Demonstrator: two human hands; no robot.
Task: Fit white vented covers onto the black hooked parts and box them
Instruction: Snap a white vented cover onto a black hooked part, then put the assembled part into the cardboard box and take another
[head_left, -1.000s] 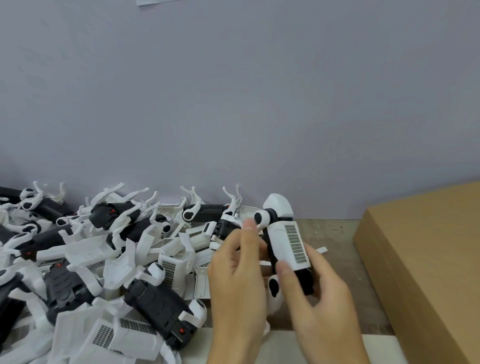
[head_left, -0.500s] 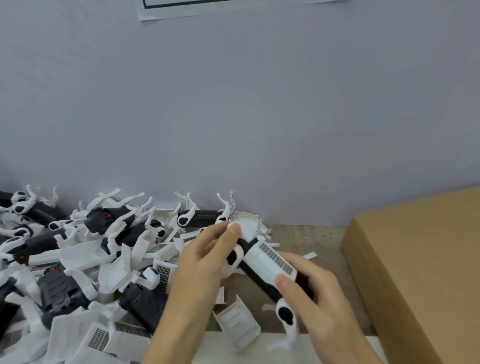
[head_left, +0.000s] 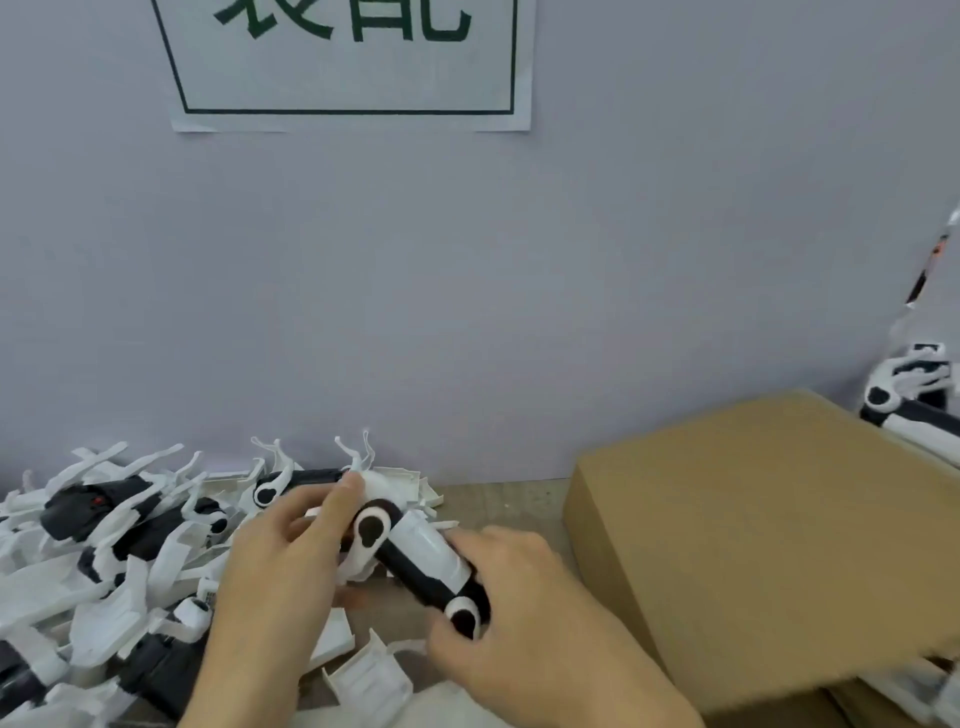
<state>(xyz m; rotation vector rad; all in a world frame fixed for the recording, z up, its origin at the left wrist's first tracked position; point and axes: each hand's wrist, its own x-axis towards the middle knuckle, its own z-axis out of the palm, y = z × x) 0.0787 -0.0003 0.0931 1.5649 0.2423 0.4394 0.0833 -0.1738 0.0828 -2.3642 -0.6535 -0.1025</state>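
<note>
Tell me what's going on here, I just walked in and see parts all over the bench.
A person is assembling parts. Both hands hold one black hooked part with a white vented cover on it: the left hand at its far end, the right hand at its near end. A pile of loose parts lies to the left, and a cardboard box sits to the right.

Plain pale grey-lilac wall fills the view; white paper sign with dark green border at 12 o'clock; brown worktop below.
</note>
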